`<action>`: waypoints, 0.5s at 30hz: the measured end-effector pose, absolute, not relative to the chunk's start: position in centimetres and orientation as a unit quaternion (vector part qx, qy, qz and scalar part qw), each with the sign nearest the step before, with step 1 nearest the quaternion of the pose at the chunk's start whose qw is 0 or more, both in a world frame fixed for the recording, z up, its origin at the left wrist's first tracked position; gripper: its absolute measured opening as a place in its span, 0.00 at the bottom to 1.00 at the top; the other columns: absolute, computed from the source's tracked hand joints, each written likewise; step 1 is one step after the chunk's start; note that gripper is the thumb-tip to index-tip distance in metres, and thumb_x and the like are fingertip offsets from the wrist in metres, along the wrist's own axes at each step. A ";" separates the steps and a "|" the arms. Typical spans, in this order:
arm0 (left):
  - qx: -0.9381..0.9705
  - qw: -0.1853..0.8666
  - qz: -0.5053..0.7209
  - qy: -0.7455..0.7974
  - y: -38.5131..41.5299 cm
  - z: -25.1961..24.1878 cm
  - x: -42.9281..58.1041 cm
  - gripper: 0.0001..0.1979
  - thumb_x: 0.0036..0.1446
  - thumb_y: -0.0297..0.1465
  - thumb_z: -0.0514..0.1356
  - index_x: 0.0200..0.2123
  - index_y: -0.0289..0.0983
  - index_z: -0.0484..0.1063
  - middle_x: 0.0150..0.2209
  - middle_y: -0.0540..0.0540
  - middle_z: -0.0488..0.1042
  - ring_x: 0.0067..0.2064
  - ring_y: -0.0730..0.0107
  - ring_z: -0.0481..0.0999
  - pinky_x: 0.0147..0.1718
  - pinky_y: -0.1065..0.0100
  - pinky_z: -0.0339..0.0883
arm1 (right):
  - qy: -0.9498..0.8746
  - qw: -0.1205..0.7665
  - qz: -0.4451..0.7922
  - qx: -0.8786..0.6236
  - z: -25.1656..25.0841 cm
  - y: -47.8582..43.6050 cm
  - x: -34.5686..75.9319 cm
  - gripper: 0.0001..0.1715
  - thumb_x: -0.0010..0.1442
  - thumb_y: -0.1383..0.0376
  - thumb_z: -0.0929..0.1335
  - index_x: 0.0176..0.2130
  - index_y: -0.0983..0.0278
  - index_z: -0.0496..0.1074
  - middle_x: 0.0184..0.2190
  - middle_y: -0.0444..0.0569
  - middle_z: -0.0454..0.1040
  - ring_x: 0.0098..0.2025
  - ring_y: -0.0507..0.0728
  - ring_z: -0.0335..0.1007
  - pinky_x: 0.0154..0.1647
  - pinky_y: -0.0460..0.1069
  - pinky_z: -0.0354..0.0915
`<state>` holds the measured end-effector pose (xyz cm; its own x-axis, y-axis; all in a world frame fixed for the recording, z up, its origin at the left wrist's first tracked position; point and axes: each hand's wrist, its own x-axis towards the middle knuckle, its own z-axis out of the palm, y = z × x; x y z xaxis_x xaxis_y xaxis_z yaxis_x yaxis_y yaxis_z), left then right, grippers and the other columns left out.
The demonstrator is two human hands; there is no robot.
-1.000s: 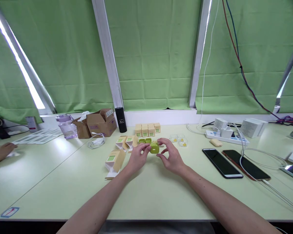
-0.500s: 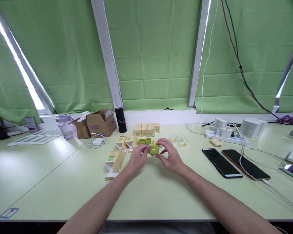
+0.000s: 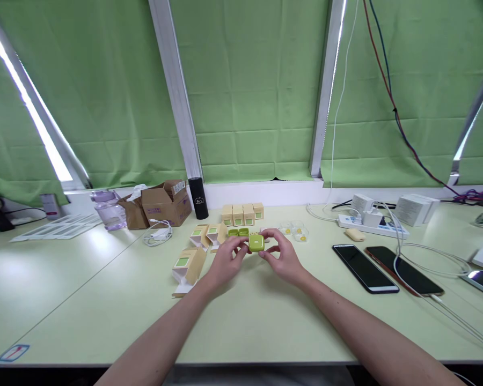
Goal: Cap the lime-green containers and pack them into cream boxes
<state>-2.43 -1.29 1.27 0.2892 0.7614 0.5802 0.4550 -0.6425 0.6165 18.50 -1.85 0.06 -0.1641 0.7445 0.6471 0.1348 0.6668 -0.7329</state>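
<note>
A small green square case (image 3: 256,243) with rounded corners is held just above the table, between both hands. My left hand (image 3: 226,261) grips at its left edge, fingers bent in a pinch. My right hand (image 3: 284,256) holds the right side between thumb and fingers. A tiny reddish bit shows by the left fingertips, too small to name. Right behind the case stand two similar green open containers (image 3: 238,232). Left of my left hand lies an opened cardboard box (image 3: 190,262) with a green label, and two smaller-looking opened boxes (image 3: 208,234) stand farther back.
Several small tan boxes (image 3: 238,215) form a row at the back. Clear round plastic packs (image 3: 297,230) with yellow spots lie to the right. Phones (image 3: 365,268), cables and a power strip (image 3: 372,226) occupy the right side. A brown carton (image 3: 167,203) and black cylinder (image 3: 198,198) stand back left.
The green case has risen slightly and shifted a little right, turning in the fingers. My left hand has shifted slightly with it, its fingertips now at the case's left edge.
</note>
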 end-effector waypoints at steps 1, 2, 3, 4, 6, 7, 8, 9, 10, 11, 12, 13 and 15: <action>0.787 0.152 0.455 0.387 -1.2 1.2 -2.5 0.13 0.67 0.34 0.58 0.51 0.39 0.77 0.41 0.42 0.79 0.41 0.63 0.79 0.42 0.61 0.73 | -0.710 0.567 0.278 -0.311 0.1 -1.9 18.5 0.21 0.58 0.65 0.71 0.51 0.57 0.69 0.53 0.52 0.72 0.54 0.60 0.71 0.43 0.53 0.78; 0.790 0.135 0.457 0.385 -1.2 1.1 -2.5 0.13 0.66 0.32 0.59 0.51 0.39 0.76 0.42 0.42 0.78 0.41 0.63 0.79 0.42 0.61 0.74 | -0.707 0.566 0.287 -0.313 0.2 -2.0 18.6 0.20 0.59 0.64 0.71 0.51 0.57 0.69 0.52 0.52 0.72 0.54 0.60 0.71 0.43 0.53 0.77; 0.793 0.118 0.458 0.383 -1.2 1.0 -2.5 0.14 0.65 0.31 0.60 0.52 0.40 0.76 0.43 0.42 0.77 0.42 0.63 0.79 0.43 0.60 0.74 | -0.704 0.564 0.296 -0.314 0.2 -2.0 18.6 0.20 0.59 0.64 0.71 0.51 0.57 0.69 0.52 0.51 0.73 0.54 0.60 0.71 0.43 0.53 0.77; 0.797 0.104 0.458 0.380 -1.2 1.0 -2.6 0.14 0.64 0.30 0.60 0.53 0.40 0.76 0.43 0.42 0.77 0.43 0.62 0.79 0.44 0.59 0.75 | -0.703 0.562 0.303 -0.314 0.2 -2.1 18.6 0.19 0.59 0.63 0.71 0.51 0.57 0.69 0.51 0.51 0.73 0.54 0.60 0.71 0.44 0.53 0.77; 0.804 0.078 0.455 0.374 -1.3 1.1 -2.6 0.15 0.64 0.28 0.61 0.53 0.40 0.76 0.44 0.41 0.76 0.47 0.60 0.78 0.46 0.57 0.75 | -0.701 0.558 0.314 -0.313 0.2 -2.1 18.7 0.19 0.59 0.62 0.71 0.50 0.57 0.69 0.51 0.51 0.73 0.54 0.60 0.71 0.44 0.54 0.76; 0.808 0.067 0.452 0.371 -1.3 1.2 -2.7 0.15 0.64 0.28 0.61 0.53 0.40 0.76 0.44 0.41 0.77 0.49 0.58 0.77 0.46 0.57 0.75 | -0.701 0.558 0.318 -0.312 0.2 -2.1 18.7 0.19 0.59 0.61 0.71 0.50 0.57 0.69 0.51 0.51 0.73 0.54 0.60 0.71 0.44 0.53 0.76; 0.813 0.057 0.450 0.366 -1.4 1.3 -2.8 0.14 0.65 0.29 0.60 0.53 0.40 0.76 0.43 0.41 0.77 0.50 0.57 0.76 0.46 0.56 0.75 | -0.700 0.557 0.321 -0.310 0.2 -2.0 18.7 0.20 0.59 0.61 0.72 0.50 0.57 0.69 0.51 0.51 0.73 0.54 0.60 0.71 0.44 0.53 0.76; 0.818 0.051 0.446 0.360 -1.5 1.4 -2.8 0.14 0.65 0.29 0.60 0.53 0.40 0.76 0.43 0.41 0.78 0.51 0.56 0.75 0.46 0.56 0.74 | -0.700 0.557 0.324 -0.309 0.2 -2.0 18.8 0.20 0.59 0.61 0.72 0.50 0.58 0.69 0.51 0.51 0.73 0.54 0.60 0.71 0.44 0.53 0.76; 0.822 0.045 0.443 0.355 -1.5 1.6 -2.8 0.13 0.66 0.29 0.60 0.52 0.40 0.76 0.43 0.41 0.78 0.52 0.55 0.75 0.47 0.55 0.74 | -0.699 0.557 0.326 -0.308 0.2 -2.0 18.9 0.20 0.59 0.61 0.72 0.50 0.58 0.69 0.51 0.51 0.73 0.54 0.60 0.70 0.44 0.53 0.76; 0.825 0.040 0.441 0.351 -1.6 1.7 -2.9 0.13 0.66 0.29 0.59 0.52 0.40 0.76 0.42 0.41 0.79 0.53 0.55 0.74 0.48 0.54 0.74 | -0.698 0.557 0.329 -0.307 0.2 -1.9 18.9 0.20 0.59 0.60 0.72 0.50 0.58 0.69 0.51 0.52 0.73 0.54 0.60 0.70 0.44 0.53 0.76; 0.826 0.035 0.442 0.349 -1.6 1.8 -2.9 0.13 0.66 0.28 0.59 0.52 0.40 0.76 0.42 0.41 0.80 0.53 0.55 0.74 0.48 0.53 0.73 | -0.698 0.556 0.331 -0.306 0.2 -1.9 19.0 0.20 0.59 0.60 0.72 0.50 0.58 0.69 0.51 0.52 0.73 0.54 0.60 0.71 0.44 0.53 0.76; 0.826 0.030 0.443 0.349 -1.6 1.9 -2.9 0.13 0.66 0.28 0.59 0.53 0.40 0.75 0.42 0.41 0.80 0.53 0.54 0.73 0.49 0.52 0.73 | -0.699 0.555 0.334 -0.303 0.2 -1.9 19.0 0.20 0.59 0.60 0.72 0.50 0.58 0.69 0.50 0.52 0.73 0.53 0.61 0.71 0.44 0.53 0.76; 0.824 0.016 0.446 0.351 -1.7 1.9 -2.8 0.15 0.65 0.28 0.61 0.54 0.41 0.74 0.43 0.41 0.81 0.54 0.53 0.72 0.51 0.49 0.72 | -0.702 0.552 0.339 -0.296 0.2 -1.8 19.1 0.20 0.59 0.59 0.72 0.50 0.58 0.70 0.50 0.52 0.73 0.53 0.61 0.71 0.43 0.53 0.76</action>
<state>-2.81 -1.67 1.95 0.3568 0.5921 0.7226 0.5637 -0.7533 0.3388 19.07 -1.83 0.17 -0.2145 0.7905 0.5737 0.0413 0.5942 -0.8033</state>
